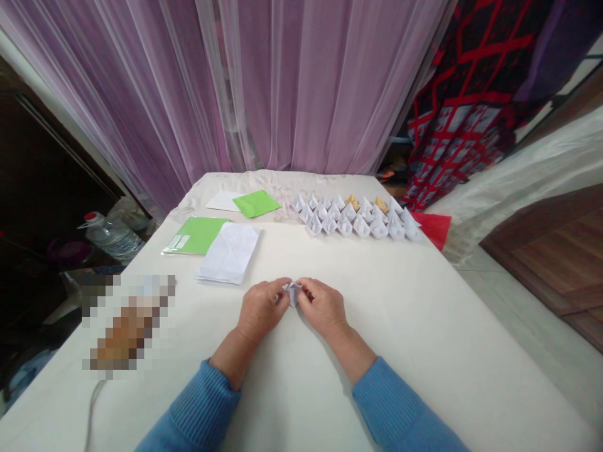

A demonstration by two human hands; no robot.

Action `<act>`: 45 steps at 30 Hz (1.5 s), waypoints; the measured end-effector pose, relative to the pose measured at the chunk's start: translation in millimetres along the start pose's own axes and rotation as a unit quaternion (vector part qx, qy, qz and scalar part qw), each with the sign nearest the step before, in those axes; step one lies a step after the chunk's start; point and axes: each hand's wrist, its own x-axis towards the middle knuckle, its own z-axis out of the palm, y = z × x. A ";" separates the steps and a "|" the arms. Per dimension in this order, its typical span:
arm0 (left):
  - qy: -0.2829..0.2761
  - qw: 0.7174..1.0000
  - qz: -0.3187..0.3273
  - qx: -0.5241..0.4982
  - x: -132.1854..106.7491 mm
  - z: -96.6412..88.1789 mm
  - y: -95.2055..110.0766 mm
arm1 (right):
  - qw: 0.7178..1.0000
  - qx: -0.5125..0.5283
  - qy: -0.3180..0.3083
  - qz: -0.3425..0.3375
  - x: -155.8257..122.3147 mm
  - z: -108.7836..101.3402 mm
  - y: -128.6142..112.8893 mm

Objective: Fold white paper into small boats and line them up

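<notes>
A small folded white paper piece (293, 294) is pinched between my two hands over the middle of the table. My left hand (264, 306) grips its left side with thumb and fingers closed. On the other side my right hand (325, 306) holds it the same way. Parts of the paper are hidden behind my fingers. Up and to the left lies a stack of creased white paper sheets (230, 254). Rows of folded white paper pieces (346, 220), a couple of them yellowish, stand at the back right of the table.
A green paper pack (200, 235) lies partly under the white stack. Behind it are a green sheet (257, 204) and a white sheet (222, 201). A blurred-out object (129, 326) with a cord sits at the left edge of the white table (424, 351). Something red (434, 230) shows at the right edge.
</notes>
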 end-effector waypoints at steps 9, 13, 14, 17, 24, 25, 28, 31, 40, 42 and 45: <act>-0.053 0.994 0.054 -0.083 0.3 -2.4 -21.5 | 0.998 0.032 -0.028 -0.040 -0.7 0.0 19.7; -0.067 0.987 0.060 -0.131 1.8 -4.2 -23.6 | 0.997 0.043 -0.041 -0.050 -1.8 -0.1 22.9; -0.067 0.986 0.060 -0.139 1.9 -4.7 -23.6 | 0.997 0.044 -0.042 -0.052 -2.1 0.1 23.3; -0.065 0.984 0.063 -0.150 1.8 -5.0 -24.0 | 0.997 0.038 -0.042 -0.060 -2.7 0.5 24.1; -0.061 0.988 0.087 -0.111 2.0 -4.6 -23.5 | 0.995 -0.018 -0.048 -0.090 -3.7 -0.9 22.5; -0.063 0.989 0.086 -0.106 1.9 -5.1 -22.6 | 0.994 -0.023 -0.048 -0.093 -3.9 -0.9 22.3; -0.063 0.990 0.082 -0.098 1.4 -7.3 -19.3 | 0.993 -0.033 -0.049 -0.098 -4.6 -0.2 22.3; -0.064 0.991 0.074 -0.096 0.8 -9.0 -16.0 | 0.993 -0.036 -0.048 -0.101 -5.2 0.7 22.6; -0.051 0.995 0.056 -0.060 -0.4 -2.2 -15.6 | 0.993 -0.044 -0.050 -0.102 -5.8 -0.8 19.8; -0.049 0.996 0.056 -0.049 -0.9 -0.8 -16.2 | 0.992 -0.044 -0.053 -0.104 -5.7 -2.2 18.9; -0.037 0.997 0.059 -0.031 -1.5 0.2 -16.8 | 0.989 -0.055 -0.061 -0.120 -5.7 -5.8 16.4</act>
